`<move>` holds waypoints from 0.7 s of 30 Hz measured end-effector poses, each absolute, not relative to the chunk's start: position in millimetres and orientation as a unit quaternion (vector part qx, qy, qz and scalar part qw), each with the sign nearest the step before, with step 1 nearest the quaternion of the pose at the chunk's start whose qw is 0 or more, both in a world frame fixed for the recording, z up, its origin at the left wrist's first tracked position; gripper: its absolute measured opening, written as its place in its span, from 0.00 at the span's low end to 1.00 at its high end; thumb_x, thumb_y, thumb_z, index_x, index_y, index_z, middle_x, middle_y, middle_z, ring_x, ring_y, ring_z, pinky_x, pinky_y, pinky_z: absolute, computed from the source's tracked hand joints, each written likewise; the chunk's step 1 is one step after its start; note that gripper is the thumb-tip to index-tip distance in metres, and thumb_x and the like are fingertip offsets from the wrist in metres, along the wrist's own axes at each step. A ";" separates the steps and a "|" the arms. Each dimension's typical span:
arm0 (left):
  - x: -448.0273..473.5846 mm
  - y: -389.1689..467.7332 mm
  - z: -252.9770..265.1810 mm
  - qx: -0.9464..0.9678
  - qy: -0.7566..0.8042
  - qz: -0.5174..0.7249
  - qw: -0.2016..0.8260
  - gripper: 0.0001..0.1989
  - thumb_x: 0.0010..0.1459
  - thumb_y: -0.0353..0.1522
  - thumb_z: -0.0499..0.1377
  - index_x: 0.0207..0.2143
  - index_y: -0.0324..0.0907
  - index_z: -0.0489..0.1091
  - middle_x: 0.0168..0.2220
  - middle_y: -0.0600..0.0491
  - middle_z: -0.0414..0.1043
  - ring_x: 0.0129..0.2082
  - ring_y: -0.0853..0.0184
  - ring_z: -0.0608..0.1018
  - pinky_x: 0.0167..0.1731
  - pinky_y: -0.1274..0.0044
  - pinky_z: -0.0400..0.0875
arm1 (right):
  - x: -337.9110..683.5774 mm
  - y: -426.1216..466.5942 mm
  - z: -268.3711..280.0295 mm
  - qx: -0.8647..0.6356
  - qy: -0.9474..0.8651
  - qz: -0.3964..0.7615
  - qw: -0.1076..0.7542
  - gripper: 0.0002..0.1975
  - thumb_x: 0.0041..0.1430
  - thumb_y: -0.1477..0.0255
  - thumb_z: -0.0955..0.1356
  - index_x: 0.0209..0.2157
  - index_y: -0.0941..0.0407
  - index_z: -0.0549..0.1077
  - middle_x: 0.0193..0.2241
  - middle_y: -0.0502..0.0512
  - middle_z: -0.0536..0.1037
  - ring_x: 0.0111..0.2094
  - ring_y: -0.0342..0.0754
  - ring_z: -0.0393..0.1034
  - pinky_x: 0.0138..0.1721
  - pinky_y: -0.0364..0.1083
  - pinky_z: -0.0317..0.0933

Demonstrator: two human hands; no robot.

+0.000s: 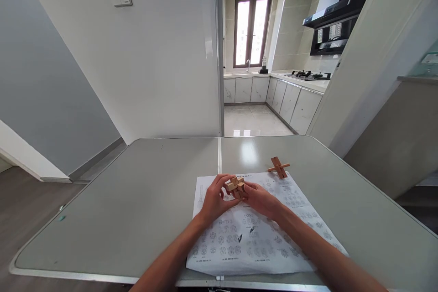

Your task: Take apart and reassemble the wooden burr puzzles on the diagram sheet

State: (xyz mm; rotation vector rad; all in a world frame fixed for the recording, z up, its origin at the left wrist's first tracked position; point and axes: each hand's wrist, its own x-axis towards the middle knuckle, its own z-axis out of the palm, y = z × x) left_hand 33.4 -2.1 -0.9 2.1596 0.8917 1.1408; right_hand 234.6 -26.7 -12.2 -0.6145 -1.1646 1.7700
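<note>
Between both hands is a light wooden burr puzzle (236, 186) made of interlocking blocks, raised over the printed sheet. My left hand (216, 196) grips it from the left, thumb below and fingers curled over the top. From the right, my right hand (259, 197) pinches its near right side. The fingers cover part of the puzzle's lower edges. Under the hands lies a large white instruction sheet (232, 255) with rows of small line drawings. A darker brown wooden cross-shaped puzzle (278, 167) rests at the sheet's upper right corner, apart from my hands.
The grey folding table (119, 210) has a metal rim and a seam down its middle. Two small dark marks or pieces (240, 237) show on the sheet. A small greenish bit (61, 217) is at the table's left edge. A kitchen with a window (251, 29) stands beyond.
</note>
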 end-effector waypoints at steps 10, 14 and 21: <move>35.3 -1.3 -3.1 0.801 0.352 0.392 0.286 0.29 0.50 0.33 0.70 0.55 0.49 0.69 0.47 0.53 0.78 0.30 0.70 0.77 0.29 0.77 0.74 | 230.7 -28.4 -15.8 -0.235 -0.471 0.721 0.451 0.24 0.62 0.53 0.73 0.50 0.57 0.80 0.48 0.64 0.80 0.53 0.59 0.72 0.59 0.57 0.59; 34.7 0.4 -3.8 0.788 0.353 0.397 0.311 0.30 0.50 0.32 0.70 0.56 0.48 0.69 0.44 0.54 0.79 0.30 0.70 0.77 0.30 0.76 0.76 | 227.3 -30.5 -12.3 -0.259 -0.480 0.703 0.456 0.27 0.62 0.50 0.72 0.51 0.57 0.79 0.50 0.64 0.80 0.54 0.59 0.72 0.61 0.58 0.59; 30.6 0.9 6.5 0.765 0.333 0.377 0.403 0.35 0.50 0.42 0.72 0.59 0.44 0.69 0.42 0.50 0.79 0.34 0.66 0.79 0.34 0.73 0.79 | 228.5 -30.7 -9.1 -0.383 -0.531 0.559 0.509 0.27 0.70 0.47 0.61 0.55 0.52 0.72 0.48 0.59 0.79 0.47 0.55 0.75 0.51 0.55 0.67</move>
